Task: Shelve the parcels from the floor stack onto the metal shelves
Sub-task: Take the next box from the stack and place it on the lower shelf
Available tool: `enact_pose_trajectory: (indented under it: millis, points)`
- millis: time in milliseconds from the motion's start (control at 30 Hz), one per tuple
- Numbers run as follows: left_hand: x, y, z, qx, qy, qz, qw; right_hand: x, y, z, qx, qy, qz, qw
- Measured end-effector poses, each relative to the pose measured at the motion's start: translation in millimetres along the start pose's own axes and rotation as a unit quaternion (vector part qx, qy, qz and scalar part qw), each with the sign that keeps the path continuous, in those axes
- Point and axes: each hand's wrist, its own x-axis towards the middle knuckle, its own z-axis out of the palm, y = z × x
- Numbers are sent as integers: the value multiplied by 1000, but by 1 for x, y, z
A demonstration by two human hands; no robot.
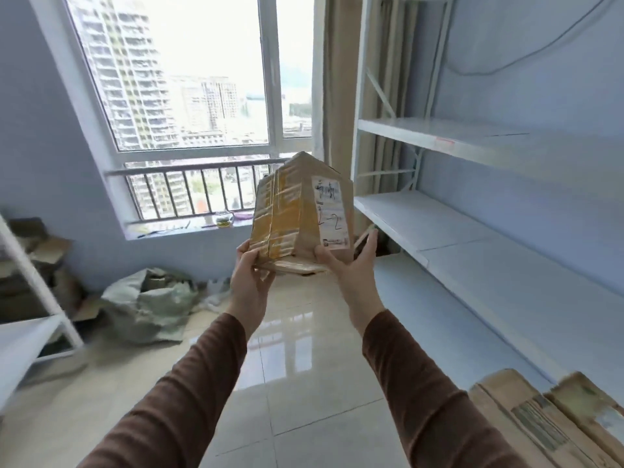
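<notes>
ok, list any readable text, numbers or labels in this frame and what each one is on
"2-2": handwritten in dark marker on the white shipping label stuck to the parcel held between the left hand and right hand.
Printed lines and barcode on that label: too blurred to read.
Small red tag on the front edge of the metal shelf: unreadable.
Labels on the floor stack: unreadable.
</notes>
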Motion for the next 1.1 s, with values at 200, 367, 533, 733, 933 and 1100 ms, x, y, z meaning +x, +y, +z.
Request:
enact_pose_trajectory:
  millis: [200,367,533,733,933,1100]
  points:
    - [21,85,-99,17,20,52,998,-6,-9,135,89,-108,28,990]
    - [35,158,-173,132,54,99,985,-14,-14,233,141,-138,-16,980]
    - [24,230,-217,251,23,146,957,-16,-12,326,134,-185,-50,972]
    - [22,293,-288,291,26,156,944,-16,-6,432,118,-262,-72,955]
    - [39,332,-351,330,109,186,919,-2,15,530,146,-351,-68,923]
    - [42,360,-407,359,222,216,880,4,37,616,167,-456,-33,874]
